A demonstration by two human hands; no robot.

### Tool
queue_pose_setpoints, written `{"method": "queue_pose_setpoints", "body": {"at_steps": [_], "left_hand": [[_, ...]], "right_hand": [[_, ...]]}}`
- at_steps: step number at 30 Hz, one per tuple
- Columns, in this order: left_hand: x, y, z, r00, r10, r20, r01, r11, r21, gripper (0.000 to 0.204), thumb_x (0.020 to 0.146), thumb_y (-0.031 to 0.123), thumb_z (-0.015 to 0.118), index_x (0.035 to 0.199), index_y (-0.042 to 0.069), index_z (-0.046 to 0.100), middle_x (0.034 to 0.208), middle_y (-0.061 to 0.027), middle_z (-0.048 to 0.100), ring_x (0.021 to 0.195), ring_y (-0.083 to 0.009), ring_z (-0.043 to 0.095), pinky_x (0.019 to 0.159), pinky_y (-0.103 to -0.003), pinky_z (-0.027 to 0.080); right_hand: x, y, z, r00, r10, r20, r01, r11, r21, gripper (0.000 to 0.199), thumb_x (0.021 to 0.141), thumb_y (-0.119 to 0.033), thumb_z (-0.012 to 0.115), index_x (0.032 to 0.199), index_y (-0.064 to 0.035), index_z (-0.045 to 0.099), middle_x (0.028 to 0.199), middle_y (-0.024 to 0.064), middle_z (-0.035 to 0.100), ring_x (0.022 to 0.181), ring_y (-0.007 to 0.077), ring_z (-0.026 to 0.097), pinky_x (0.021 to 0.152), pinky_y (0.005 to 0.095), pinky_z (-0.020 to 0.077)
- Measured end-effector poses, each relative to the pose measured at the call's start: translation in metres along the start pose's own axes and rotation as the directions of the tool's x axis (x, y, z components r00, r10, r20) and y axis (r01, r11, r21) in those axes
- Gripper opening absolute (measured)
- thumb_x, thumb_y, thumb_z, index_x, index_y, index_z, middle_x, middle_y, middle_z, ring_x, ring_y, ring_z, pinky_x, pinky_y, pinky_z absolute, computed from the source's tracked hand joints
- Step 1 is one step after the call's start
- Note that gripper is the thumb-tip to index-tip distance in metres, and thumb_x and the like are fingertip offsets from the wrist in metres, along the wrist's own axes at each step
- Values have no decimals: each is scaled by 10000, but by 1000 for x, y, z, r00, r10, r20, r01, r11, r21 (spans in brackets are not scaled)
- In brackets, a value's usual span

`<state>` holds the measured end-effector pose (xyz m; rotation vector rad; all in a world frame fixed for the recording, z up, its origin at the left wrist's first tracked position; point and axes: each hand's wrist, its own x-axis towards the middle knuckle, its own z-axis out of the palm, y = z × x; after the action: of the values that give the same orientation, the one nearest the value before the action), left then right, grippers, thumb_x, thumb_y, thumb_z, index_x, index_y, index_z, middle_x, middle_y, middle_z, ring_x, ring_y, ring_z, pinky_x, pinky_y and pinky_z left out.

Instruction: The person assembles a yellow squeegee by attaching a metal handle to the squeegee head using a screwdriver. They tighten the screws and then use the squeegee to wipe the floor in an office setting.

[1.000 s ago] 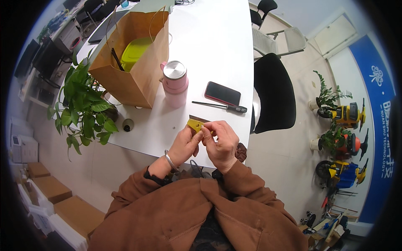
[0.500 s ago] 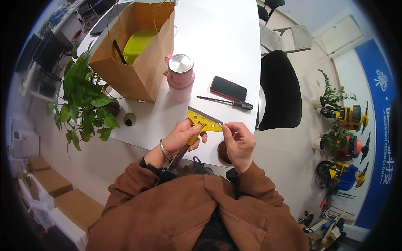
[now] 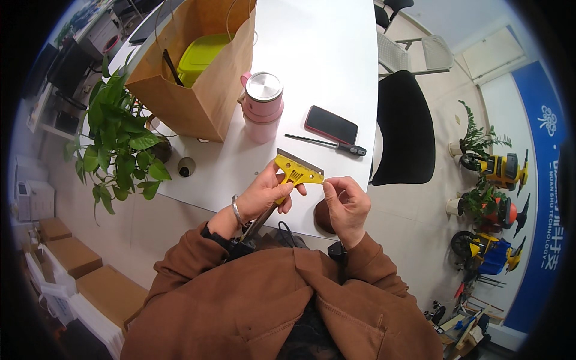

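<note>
My left hand is closed around a yellow scraper just below its wide head, over the near edge of the table. The scraper's long blade edge faces away from me, and its handle runs down toward my sleeve. At the head's right corner is my right hand, thumb and fingers drawn together in a pinch. Whether it touches the corner, or holds something small, I cannot make out. Beyond the scraper lie a screwdriver with a dark shaft and a phone with a red edge.
A pink tumbler stands on the white table. Left of it are a brown paper bag with a green box inside and a leafy plant. A brown rounded object sits by my right hand; a black chair is at the right.
The view has shifted slightly. My right hand has come a little away from the scraper's right corner, where its fingertips were on it. The left hand keeps its hold.
</note>
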<state>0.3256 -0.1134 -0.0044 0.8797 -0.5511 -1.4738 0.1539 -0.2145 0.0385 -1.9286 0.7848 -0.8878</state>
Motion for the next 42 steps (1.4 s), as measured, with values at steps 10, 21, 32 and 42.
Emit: {"method": "queue_pose_setpoints", "body": {"at_steps": [10, 21, 32, 42], "left_hand": [[4, 2, 0, 998, 45, -37, -37, 981, 190, 416, 985, 136, 504, 1331, 66, 284, 1102, -189, 610, 678, -172, 660, 579, -237, 542], [2, 2, -3, 999, 2, 50, 5, 990, -139, 383, 1006, 154, 455, 1344, 85, 288, 1046, -200, 612, 593, -167, 604, 527, -233, 496], [7, -3, 3, 985, 143, -92, -110, 949, 294, 345, 977, 98, 487, 1308, 55, 397, 1024, -103, 650, 589, -85, 581, 498, -189, 464], [9, -16, 10, 976, 117, -182, -68, 964, 256, 266, 974, 114, 525, 1227, 36, 496, 994, -62, 658, 589, -90, 604, 514, -206, 475]], "right_hand": [[0, 8, 4, 1000, 0, 22, 0, 1000, 9, 68, 839, -34, 703, 858, 8, 653, 733, 42, 626, 572, 64, 539, 504, 205, 423], [-8, 5, -5, 999, -28, 35, 28, 1000, 12, 42, 863, -8, 679, 880, 19, 651, 771, 5, 606, 605, 24, 489, 522, 177, 378], [-16, 10, -5, 1000, 2, 21, -2, 1000, 13, 41, 850, 20, 677, 882, 18, 652, 803, 29, 629, 638, 36, 539, 548, 173, 422], [6, 8, 25, 992, -129, -8, 129, 990, 59, 143, 775, 51, 701, 912, 15, 675, 838, 109, 673, 653, 164, 643, 538, 244, 527]]}}
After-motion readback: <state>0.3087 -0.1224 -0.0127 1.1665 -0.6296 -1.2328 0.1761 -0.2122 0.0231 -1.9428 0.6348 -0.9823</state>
